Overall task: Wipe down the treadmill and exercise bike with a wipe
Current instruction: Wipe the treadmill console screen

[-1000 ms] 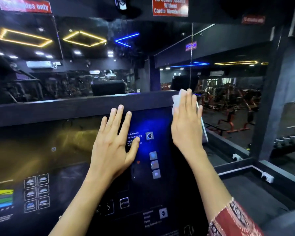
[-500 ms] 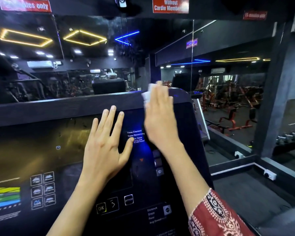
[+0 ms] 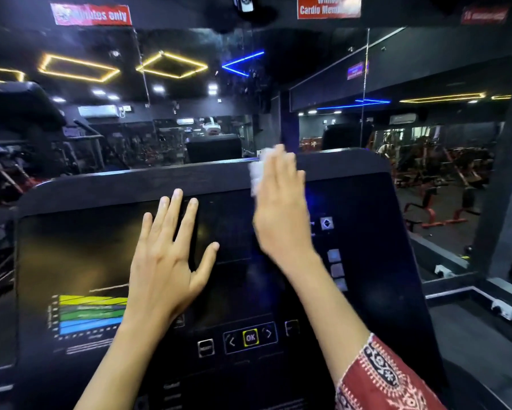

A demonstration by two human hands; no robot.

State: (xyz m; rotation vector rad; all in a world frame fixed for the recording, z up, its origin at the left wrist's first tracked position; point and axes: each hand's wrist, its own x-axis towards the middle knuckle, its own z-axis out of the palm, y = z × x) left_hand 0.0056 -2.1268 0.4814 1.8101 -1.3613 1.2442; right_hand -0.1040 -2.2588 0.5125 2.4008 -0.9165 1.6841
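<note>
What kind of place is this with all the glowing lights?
Most likely a gym's cardio area. A treadmill console with a lit OK button sits in front, red-framed exercise machines stand off to the right, and a red sign overhead mentions cardio.

Left hand blocks console centre

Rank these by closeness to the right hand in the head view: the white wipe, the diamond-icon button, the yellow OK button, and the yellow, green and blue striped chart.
1. White wipe: under the fingers of the right hand.
2. Diamond-icon button: just to the hand's right.
3. Yellow OK button: below, lower centre.
4. Striped chart: lower left, beyond the left hand.
</note>
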